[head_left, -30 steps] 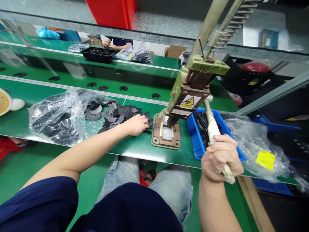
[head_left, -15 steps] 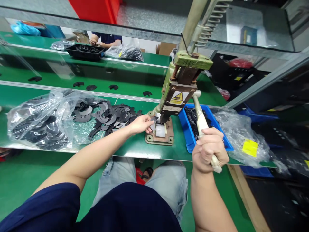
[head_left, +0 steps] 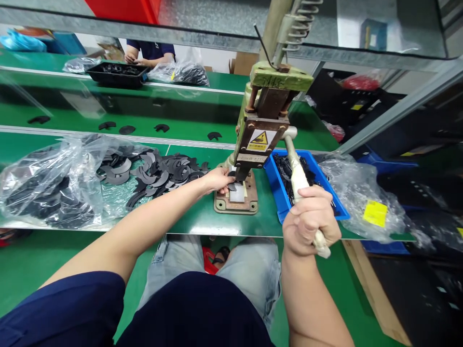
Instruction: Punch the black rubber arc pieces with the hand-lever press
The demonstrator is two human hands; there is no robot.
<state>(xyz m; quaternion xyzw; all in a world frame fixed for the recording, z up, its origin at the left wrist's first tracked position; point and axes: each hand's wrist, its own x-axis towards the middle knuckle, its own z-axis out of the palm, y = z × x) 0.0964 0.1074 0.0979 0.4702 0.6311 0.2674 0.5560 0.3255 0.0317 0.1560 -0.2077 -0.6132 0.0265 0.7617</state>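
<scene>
Hands at the hand press

Left hand [head_left: 217, 179] pinches a black piece [head_left: 231, 186] under the press [head_left: 258, 144] at centre frame; right hand [head_left: 310, 220] fingers wrap the lever handle [head_left: 298, 176].

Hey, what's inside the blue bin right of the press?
The blue bin holds a heap of black parts. The press handle and right hand cover its near part, so that is hidden.

A small, flat black piece [head_left: 232, 186] sits on the rusty base plate [head_left: 224, 205], partly under the ram. The green hand press [head_left: 277, 82] stands upright near the front edge of the bench [head_left: 202, 222], with a yellow warning label on its brown head. Its pale handle [head_left: 298, 174] slants down toward that edge.
</scene>
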